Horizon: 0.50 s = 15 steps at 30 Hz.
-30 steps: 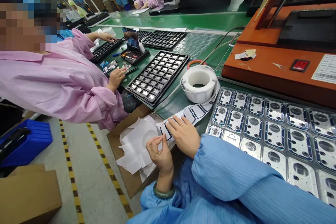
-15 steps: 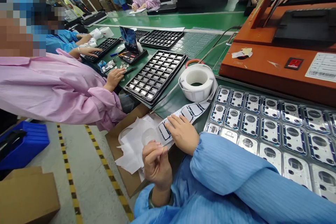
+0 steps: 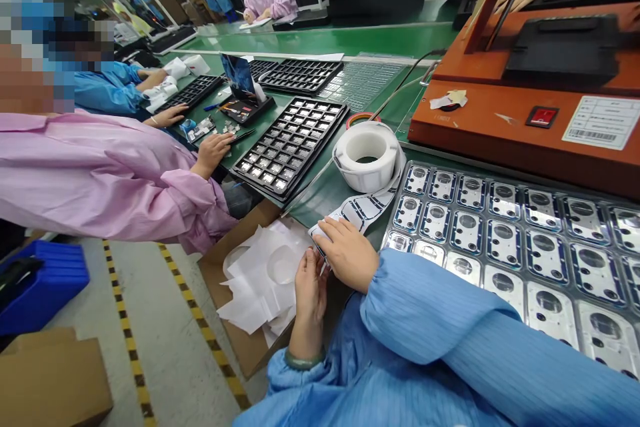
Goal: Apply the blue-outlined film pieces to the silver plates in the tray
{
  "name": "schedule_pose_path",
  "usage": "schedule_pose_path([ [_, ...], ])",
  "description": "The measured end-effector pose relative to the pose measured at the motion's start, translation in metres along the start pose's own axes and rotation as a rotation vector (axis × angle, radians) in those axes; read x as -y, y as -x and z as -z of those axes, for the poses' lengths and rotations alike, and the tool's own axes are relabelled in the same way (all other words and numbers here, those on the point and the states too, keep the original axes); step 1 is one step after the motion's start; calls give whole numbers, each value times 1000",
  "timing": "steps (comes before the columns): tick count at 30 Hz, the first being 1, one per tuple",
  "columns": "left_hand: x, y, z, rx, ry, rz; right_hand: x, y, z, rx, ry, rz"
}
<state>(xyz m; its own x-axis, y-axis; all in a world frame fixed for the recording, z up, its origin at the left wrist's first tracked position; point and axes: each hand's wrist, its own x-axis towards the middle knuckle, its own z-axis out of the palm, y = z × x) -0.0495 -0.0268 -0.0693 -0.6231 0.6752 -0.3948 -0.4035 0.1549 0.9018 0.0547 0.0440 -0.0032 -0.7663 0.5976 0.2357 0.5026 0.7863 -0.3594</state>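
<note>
Your right hand (image 3: 350, 253) lies palm down, fingers extended and close together, on the printed label strip (image 3: 356, 211) at the near edge of the counter (image 3: 320, 191). Your left hand (image 3: 310, 290) has its fingertips gathered at the strip's near end; cannot tell whether they pinch it. Strip runs far and right to the white label roll (image 3: 367, 178). Right: clear plastic tray (image 3: 485, 214) of metal plates. Left, lower: cardboard box (image 3: 250, 223) holding white paper (image 3: 260, 270).
</note>
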Motion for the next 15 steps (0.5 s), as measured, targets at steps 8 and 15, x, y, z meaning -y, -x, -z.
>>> schedule_pose_path([
  [8, -6, 1, -1, 133, 205, 138, 1, 0, -1, -2, 11, 14],
  [15, -6, 2, -10, 195, 270, 139, 1, 0, 0, -2, 8, 10],
])
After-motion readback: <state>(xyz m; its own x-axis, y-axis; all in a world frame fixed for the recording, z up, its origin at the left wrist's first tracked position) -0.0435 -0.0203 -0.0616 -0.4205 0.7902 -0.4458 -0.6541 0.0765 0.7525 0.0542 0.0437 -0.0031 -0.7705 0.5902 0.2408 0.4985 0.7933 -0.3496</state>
